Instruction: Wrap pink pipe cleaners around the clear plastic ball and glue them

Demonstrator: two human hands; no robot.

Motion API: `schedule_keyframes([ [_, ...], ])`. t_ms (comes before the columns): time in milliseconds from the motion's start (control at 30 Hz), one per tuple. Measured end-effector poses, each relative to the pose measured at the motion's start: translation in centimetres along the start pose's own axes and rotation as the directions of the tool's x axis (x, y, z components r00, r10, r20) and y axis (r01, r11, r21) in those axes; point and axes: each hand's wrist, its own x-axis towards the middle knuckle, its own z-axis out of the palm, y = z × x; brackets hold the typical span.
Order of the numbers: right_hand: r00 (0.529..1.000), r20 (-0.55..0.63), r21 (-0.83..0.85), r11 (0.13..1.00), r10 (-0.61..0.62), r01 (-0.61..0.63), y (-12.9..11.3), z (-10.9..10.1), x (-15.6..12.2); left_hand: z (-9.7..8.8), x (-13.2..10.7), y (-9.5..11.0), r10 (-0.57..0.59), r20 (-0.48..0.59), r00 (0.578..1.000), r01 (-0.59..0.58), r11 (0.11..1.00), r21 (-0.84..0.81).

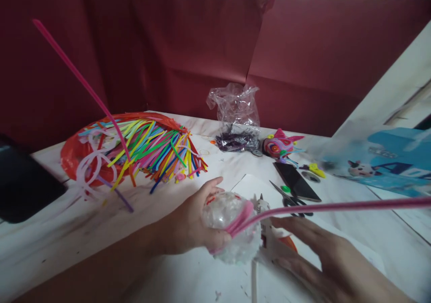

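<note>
My left hand [193, 224] is closed around a clear, lumpy ball [220, 211] with small red marks near its top. Its thumb presses a folded pink pipe cleaner [240, 220] against the ball, and one long end runs off past the right edge. Just right of the ball is a white glue gun [265, 231] with an orange part, its nozzle pointing away from me. My right hand [313, 253] is beside the glue gun, thumb and fingers apart around its orange part. Whether they touch it I cannot tell. The ball hides some of the gun.
Colourful pipe cleaners [161, 150] spill from a red bag [72, 159] at left; a long pink one [81, 85] sticks up. Behind are a clear plastic bag [237, 107] and a decorated pink fish-like figure [281, 145]. Scissors [291, 200], a phone [296, 182] and tape [310, 176] lie right.
</note>
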Motion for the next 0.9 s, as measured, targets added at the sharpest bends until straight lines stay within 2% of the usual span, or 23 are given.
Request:
schedule_keyframes([
  [67, 0.99, -0.049, 0.315, 0.943, 0.13, -0.109, -0.7, -0.7, 0.7, 0.6, -0.1, -0.1, -0.032, -0.024, 0.999, 0.032, 0.999, 0.01],
  [133, 0.963, 0.027, 0.63, 0.744, 0.268, -0.225, -1.4, -0.7, 1.4, 1.1, -0.3, -0.3, -0.059, -0.04, 0.997, 0.061, 0.997, 0.036],
  [167, 0.948, 0.089, 0.73, 0.627, 0.307, -0.272, -1.7, -0.5, 1.7, 1.4, -0.4, -0.4, -0.066, -0.048, 0.997, 0.068, 0.996, 0.051],
  [233, 0.923, 0.159, 0.842, 0.44, 0.351, -0.312, -2.3, 0.0, 2.3, 1.7, -0.6, -0.6, -0.065, -0.072, 0.995, 0.07, 0.995, 0.073],
  [300, 0.919, 0.15, 0.88, 0.375, 0.364, -0.292, -2.7, 0.5, 2.7, 1.9, -0.6, -0.5, -0.067, -0.094, 0.993, 0.077, 0.992, 0.099],
  [533, 0.907, 0.099, 0.899, 0.353, 0.409, -0.258, -3.3, 0.8, 2.8, 2.2, -0.7, 0.4, -0.112, -0.092, 0.989, 0.13, 0.967, 0.221],
  [800, 0.951, 0.065, 0.807, 0.545, 0.302, -0.228, -1.7, 0.9, 2.0, 2.2, -0.6, 0.3, -0.118, -0.07, 0.991, 0.131, 0.962, 0.239],
  [900, 0.955, 0.058, 0.786, 0.577, 0.289, -0.222, -1.2, 1.0, 1.7, 2.2, -0.5, 0.5, -0.137, -0.073, 0.988, 0.152, 0.951, 0.268],
])
